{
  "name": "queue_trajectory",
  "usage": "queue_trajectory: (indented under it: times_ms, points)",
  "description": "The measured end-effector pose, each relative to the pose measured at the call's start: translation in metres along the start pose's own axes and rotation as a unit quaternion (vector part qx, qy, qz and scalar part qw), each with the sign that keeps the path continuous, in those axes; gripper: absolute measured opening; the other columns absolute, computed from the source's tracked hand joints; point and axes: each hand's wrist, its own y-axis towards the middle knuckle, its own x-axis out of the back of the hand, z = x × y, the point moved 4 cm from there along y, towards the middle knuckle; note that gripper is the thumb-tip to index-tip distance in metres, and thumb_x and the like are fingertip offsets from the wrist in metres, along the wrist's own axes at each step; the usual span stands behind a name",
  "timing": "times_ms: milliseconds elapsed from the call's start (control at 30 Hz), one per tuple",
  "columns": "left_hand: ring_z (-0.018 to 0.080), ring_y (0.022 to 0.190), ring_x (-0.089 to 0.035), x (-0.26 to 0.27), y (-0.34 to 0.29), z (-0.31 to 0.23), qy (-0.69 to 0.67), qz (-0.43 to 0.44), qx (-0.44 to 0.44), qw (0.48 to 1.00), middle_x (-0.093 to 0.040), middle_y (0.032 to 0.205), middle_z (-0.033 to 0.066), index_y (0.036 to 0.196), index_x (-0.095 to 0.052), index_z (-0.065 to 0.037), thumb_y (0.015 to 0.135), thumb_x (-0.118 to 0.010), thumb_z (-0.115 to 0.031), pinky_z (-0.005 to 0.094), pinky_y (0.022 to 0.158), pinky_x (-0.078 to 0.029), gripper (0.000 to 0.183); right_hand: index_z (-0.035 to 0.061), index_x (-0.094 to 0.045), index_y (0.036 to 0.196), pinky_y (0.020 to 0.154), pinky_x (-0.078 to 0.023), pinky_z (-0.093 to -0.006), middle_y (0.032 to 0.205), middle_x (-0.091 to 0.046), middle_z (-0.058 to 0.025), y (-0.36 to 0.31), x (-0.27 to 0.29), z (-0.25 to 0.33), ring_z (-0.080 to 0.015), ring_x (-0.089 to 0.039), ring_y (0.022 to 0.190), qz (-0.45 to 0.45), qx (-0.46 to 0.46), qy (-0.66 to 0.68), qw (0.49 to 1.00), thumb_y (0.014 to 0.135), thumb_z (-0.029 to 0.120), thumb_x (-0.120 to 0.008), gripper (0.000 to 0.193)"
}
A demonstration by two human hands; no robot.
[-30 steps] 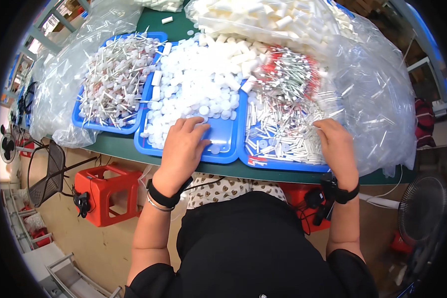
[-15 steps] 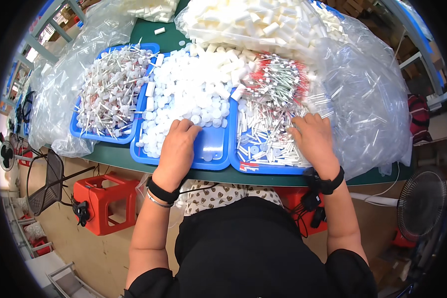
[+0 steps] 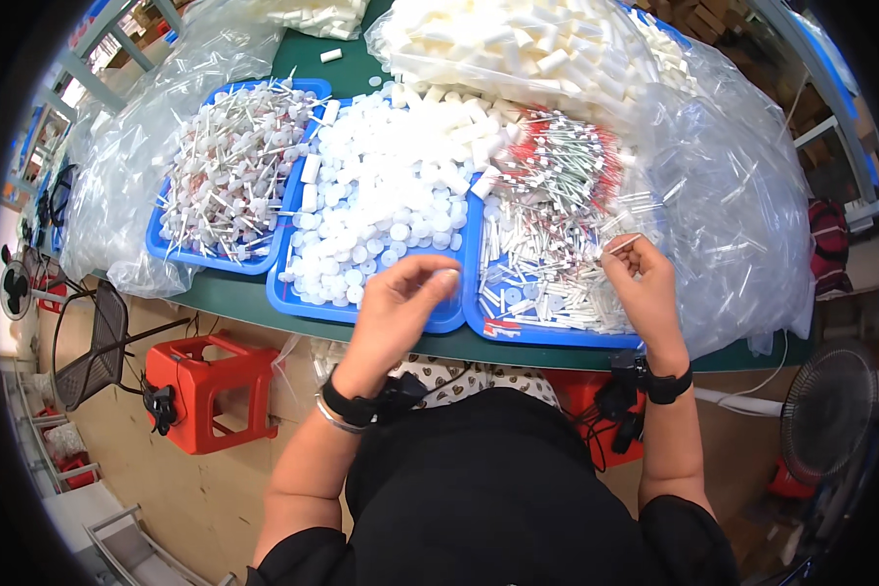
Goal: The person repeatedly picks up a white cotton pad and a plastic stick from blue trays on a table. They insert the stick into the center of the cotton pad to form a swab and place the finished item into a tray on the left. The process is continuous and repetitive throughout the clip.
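Observation:
My left hand [image 3: 400,308] is raised over the near edge of the middle blue tray [image 3: 337,312], which holds translucent white round caps [image 3: 393,244]. Its thumb and fingers are pinched; what lies between them is hidden. My right hand [image 3: 647,291] hovers over the right blue tray [image 3: 566,336], its fingertips closed on a thin white stick [image 3: 623,244]. Beneath it, that tray holds loose white sticks [image 3: 547,278] and, farther back, a heap of thin pieces with red and white ends [image 3: 562,161].
White cylinders [image 3: 459,127] are piled behind the caps, with a plastic bag of more [image 3: 518,49] beyond. At left, a blue tray [image 3: 220,262] holds assembled-looking pieces with sticks [image 3: 239,166]. Clear plastic bags [image 3: 732,215] flank the trays. A red stool [image 3: 210,391] stands below the table.
My left hand has lifted from the caps and moved right and nearer, fingers pinched. My right hand has risen slightly from the stick tray, now with a thin white stick. The view has shifted slightly.

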Motion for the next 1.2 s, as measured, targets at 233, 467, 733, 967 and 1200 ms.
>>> queue_trajectory:
  times_ms: [233,467,733,967,1200]
  points:
    - [0.0103,0.088,-0.063,-0.06,-0.015,0.017,-0.291,0.103,0.147,0.94,-0.066,0.116,0.0116,0.129,-0.054,0.006,0.101,-0.055,-0.02,0.024,0.084,-0.053,0.038,-0.0002,-0.06,0.102,0.071,-0.049,-0.024,0.084,-0.067,-0.0075,-0.03,-0.033,0.034,-0.011,-0.063,0.076,0.154,-0.063,0.254,0.953,0.091,0.004,-0.063,0.013]
    - [0.0135,0.099,-0.066,-0.066,-0.02,0.018,-0.343,0.125,0.179,0.913,-0.064,0.119,0.0131,0.131,-0.052,0.004,0.101,-0.055,-0.017,0.0256,0.093,-0.054,0.037,-0.0006,-0.059,0.104,0.073,-0.05,-0.0243,0.086,-0.067,-0.0067,-0.033,-0.04,0.031,-0.0107,-0.063,0.077,0.153,-0.054,0.242,0.957,0.093,0.003,-0.061,0.012]
    - [0.0123,0.097,-0.066,-0.065,-0.018,0.026,-0.399,0.109,0.193,0.89,-0.065,0.112,0.009,0.126,-0.056,0.002,0.098,-0.059,-0.014,0.022,0.089,-0.055,0.032,-0.0008,-0.06,0.103,0.072,-0.05,-0.0246,0.089,-0.067,-0.0052,-0.035,-0.038,0.033,-0.0106,-0.063,0.078,0.14,-0.023,0.182,0.973,0.091,0.003,-0.064,0.013]
    - [0.0118,0.095,-0.066,-0.064,-0.017,0.026,-0.41,0.103,0.201,0.884,-0.065,0.108,0.0067,0.122,-0.057,0.002,0.098,-0.059,-0.014,0.0204,0.088,-0.056,0.029,-0.0009,-0.064,0.096,0.069,-0.05,-0.0249,0.084,-0.068,-0.0052,-0.037,-0.036,0.043,-0.0101,-0.065,0.078,0.112,0.061,0.101,0.987,0.087,0.002,-0.068,0.011]
    - [0.0121,0.096,-0.065,-0.066,-0.018,0.026,-0.431,0.114,0.203,0.872,-0.065,0.108,0.0061,0.123,-0.056,0.002,0.098,-0.059,-0.013,0.0209,0.087,-0.056,0.03,-0.001,-0.068,0.089,0.067,-0.05,-0.0279,0.084,-0.07,-0.0082,-0.041,-0.042,0.054,-0.0159,-0.066,0.071,0.131,0.22,-0.014,0.967,0.082,0.001,-0.071,0.008]
